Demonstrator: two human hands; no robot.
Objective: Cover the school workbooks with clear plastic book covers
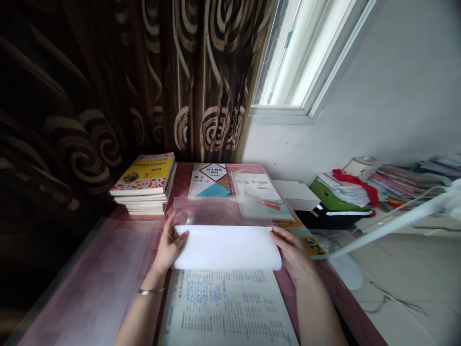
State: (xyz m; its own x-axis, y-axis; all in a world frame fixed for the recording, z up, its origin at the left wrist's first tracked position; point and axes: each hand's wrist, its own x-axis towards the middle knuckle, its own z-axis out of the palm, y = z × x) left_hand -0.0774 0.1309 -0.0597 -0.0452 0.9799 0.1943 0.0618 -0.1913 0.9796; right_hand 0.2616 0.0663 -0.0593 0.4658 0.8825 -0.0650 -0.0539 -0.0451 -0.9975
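A white sheet of paper (pixel 225 247) lies curled across the desk with its far part inside a clear plastic sleeve (pixel 216 211). My left hand (pixel 167 247) grips the paper's left edge, thumb on top. My right hand (pixel 293 252) holds the right edge, fingers closed on it. A printed worksheet (pixel 226 307) with blue handwriting lies just below the paper, between my forearms. A thin bracelet is on my left wrist.
A stack of books (pixel 146 185) with a yellow cover stands at the back left. Two workbooks (pixel 212 180) (pixel 262 192) lie behind the sleeve. A yellow booklet (pixel 311 242) sits at the right edge. A patterned curtain (pixel 144 72), window, white box and cluttered papers surround the pink desk (pixel 108 269).
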